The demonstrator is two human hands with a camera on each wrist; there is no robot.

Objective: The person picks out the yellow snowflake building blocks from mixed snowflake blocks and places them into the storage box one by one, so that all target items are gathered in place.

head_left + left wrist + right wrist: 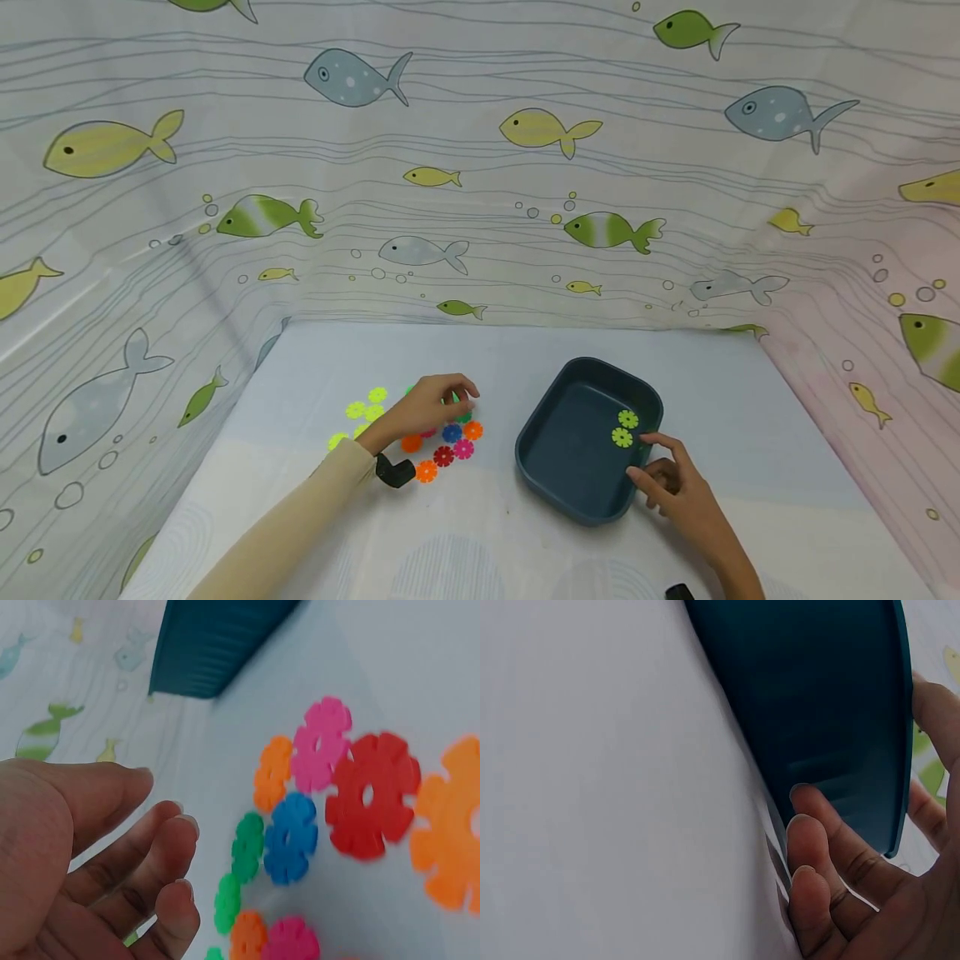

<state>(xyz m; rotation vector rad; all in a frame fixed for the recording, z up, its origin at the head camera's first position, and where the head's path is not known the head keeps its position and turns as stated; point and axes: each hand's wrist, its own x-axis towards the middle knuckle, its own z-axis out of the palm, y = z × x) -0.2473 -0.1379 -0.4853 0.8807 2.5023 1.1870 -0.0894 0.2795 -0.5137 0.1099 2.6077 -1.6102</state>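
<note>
My left hand (429, 406) hovers among a spread of small flower-shaped plastic discs, thumb and fingers apart with nothing seen between them. Close by its fingertips lie a blue disc (290, 838), a green disc (247, 847) and an orange disc (272, 773). A pink disc (322, 744) and a red disc (373, 796) sit farther along. My right hand (688, 498) holds the right side of a dark blue tub (573, 442), thumb and forefinger at the rim, other fingers against the outer wall (817, 697). Two yellow-green discs (622, 437) lie inside the tub.
Several yellow-green discs (356, 410) lie left of my left hand, partly behind the wrist. An orange disc (426, 472) is nearest me. A white cloth (480, 517) covers the table, and fish-printed curtains (480, 217) enclose its back and sides.
</note>
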